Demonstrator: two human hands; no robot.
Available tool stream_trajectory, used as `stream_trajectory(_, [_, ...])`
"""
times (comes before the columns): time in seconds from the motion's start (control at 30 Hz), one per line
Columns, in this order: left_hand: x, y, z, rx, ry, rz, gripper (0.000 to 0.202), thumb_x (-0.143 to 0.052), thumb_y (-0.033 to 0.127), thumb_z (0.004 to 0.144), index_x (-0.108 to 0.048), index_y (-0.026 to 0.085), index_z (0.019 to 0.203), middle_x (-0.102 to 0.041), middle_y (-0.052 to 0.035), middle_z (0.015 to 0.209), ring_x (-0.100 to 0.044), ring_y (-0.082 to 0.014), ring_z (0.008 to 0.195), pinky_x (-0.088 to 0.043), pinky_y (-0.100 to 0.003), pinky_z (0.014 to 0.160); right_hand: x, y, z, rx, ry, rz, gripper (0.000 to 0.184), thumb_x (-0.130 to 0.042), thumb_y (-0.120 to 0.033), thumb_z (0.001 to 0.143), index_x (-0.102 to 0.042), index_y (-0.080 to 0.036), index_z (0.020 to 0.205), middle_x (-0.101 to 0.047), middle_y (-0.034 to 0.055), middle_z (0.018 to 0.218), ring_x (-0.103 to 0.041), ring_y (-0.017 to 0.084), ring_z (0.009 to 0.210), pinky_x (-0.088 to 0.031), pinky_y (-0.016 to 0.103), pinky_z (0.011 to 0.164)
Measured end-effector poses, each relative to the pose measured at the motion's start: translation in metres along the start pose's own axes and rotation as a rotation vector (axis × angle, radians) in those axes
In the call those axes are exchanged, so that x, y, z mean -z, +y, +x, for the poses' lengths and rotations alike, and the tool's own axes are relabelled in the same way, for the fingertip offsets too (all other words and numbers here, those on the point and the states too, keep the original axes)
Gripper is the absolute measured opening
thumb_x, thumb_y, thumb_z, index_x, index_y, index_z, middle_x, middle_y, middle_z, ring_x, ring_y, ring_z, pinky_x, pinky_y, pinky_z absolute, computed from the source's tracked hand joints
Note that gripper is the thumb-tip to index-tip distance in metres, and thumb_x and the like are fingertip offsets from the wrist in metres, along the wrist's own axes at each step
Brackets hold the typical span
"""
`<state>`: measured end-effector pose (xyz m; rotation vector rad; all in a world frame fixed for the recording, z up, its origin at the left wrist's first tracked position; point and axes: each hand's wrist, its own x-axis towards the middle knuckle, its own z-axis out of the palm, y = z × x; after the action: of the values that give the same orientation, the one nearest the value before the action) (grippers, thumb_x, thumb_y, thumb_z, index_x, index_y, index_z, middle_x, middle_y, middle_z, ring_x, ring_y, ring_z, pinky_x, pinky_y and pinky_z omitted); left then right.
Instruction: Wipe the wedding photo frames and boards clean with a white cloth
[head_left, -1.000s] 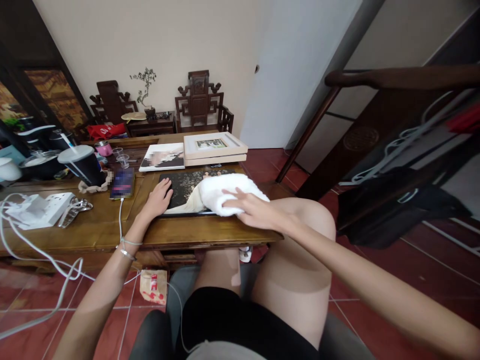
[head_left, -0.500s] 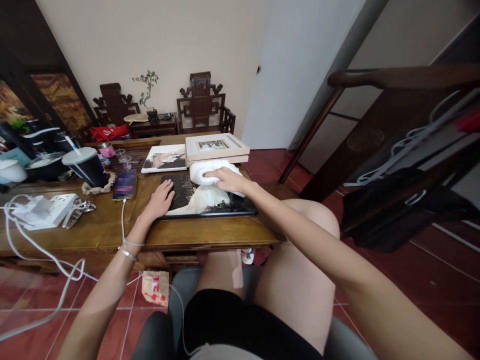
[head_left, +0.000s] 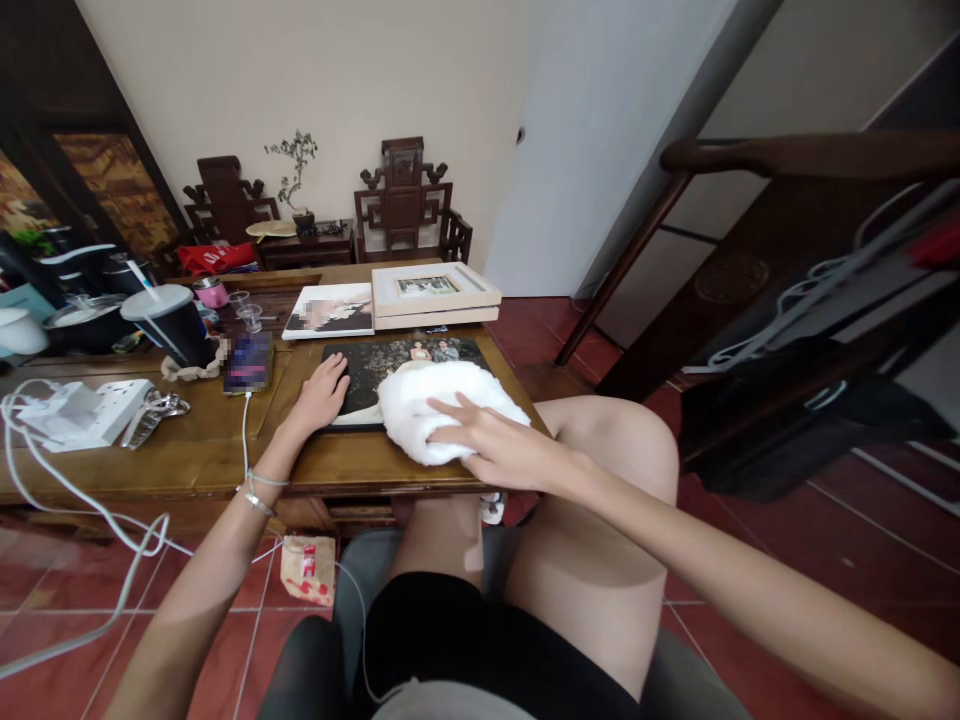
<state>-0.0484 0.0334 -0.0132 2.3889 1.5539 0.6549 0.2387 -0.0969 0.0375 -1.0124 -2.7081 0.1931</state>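
Observation:
A dark framed photograph (head_left: 390,362) lies flat on the wooden table (head_left: 210,450) in front of me. My left hand (head_left: 321,393) rests flat on the picture's left edge, fingers spread. My right hand (head_left: 499,447) presses down on a white cloth (head_left: 431,400), fingers stretched over it. The cloth covers the near right part of the picture and reaches the table's front edge.
Behind the picture lie a white photo print (head_left: 330,310) and stacked pale frames (head_left: 435,292). To the left are a phone (head_left: 247,362) on a cable, a dark cup with lid (head_left: 169,322), a white power strip (head_left: 90,412) and cords. A dark stair rail (head_left: 787,155) rises at right.
My right hand has dragged the white cloth from the far edge of the picture back towards me, to its near right part. My left hand has stayed put.

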Motion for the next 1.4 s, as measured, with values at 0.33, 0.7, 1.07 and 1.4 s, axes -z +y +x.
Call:
stream_trajectory(0.33, [0.003, 0.0, -0.002, -0.019, 0.0, -0.002, 0.053, -0.032, 0.037, 0.095, -0.045, 0.013, 0.14, -0.037, -0.0131, 0.153, -0.03, -0.024, 0.144, -0.025, -0.048, 0.118, 0.006, 0.058, 0.09, -0.069, 0.109, -0.006, 0.055, -0.041, -0.002, 0.067, -0.066, -0.013, 0.114, -0.072, 0.0115, 0.106, -0.064, 0.027, 0.098, -0.043, 0.036, 0.09])
stream_trajectory(0.7, [0.001, -0.004, 0.0, -0.035, 0.008, -0.016, 0.052, -0.033, 0.035, 0.095, -0.047, 0.013, 0.139, -0.039, -0.0133, 0.152, -0.031, -0.0238, 0.143, -0.024, -0.046, 0.119, -0.012, 0.055, 0.083, -0.06, 0.091, -0.025, 0.057, -0.044, -0.005, 0.067, -0.063, -0.016, 0.119, -0.068, 0.0124, 0.117, -0.062, 0.029, 0.104, -0.041, 0.04, 0.094])
stream_trajectory(1.07, [0.002, 0.0, -0.002, -0.002, -0.003, -0.02, 0.051, -0.033, 0.035, 0.095, -0.045, 0.015, 0.14, -0.036, -0.0124, 0.154, -0.028, -0.0252, 0.145, -0.025, -0.052, 0.117, 0.003, -0.001, 0.046, 0.016, 0.079, 0.018, 0.057, -0.039, 0.0, 0.066, -0.065, -0.017, 0.113, -0.069, 0.0112, 0.115, -0.054, 0.028, 0.122, -0.04, 0.044, 0.1])
stream_trajectory(1.4, [0.003, -0.005, 0.0, -0.043, 0.018, -0.031, 0.051, -0.032, 0.037, 0.095, -0.048, 0.017, 0.139, -0.041, -0.0093, 0.152, -0.032, -0.0214, 0.143, -0.023, -0.045, 0.119, 0.001, 0.072, 0.147, -0.157, 0.108, 0.003, 0.055, -0.045, -0.005, 0.074, -0.062, -0.014, 0.125, -0.067, 0.0119, 0.123, -0.062, 0.028, 0.109, -0.043, 0.031, 0.092])
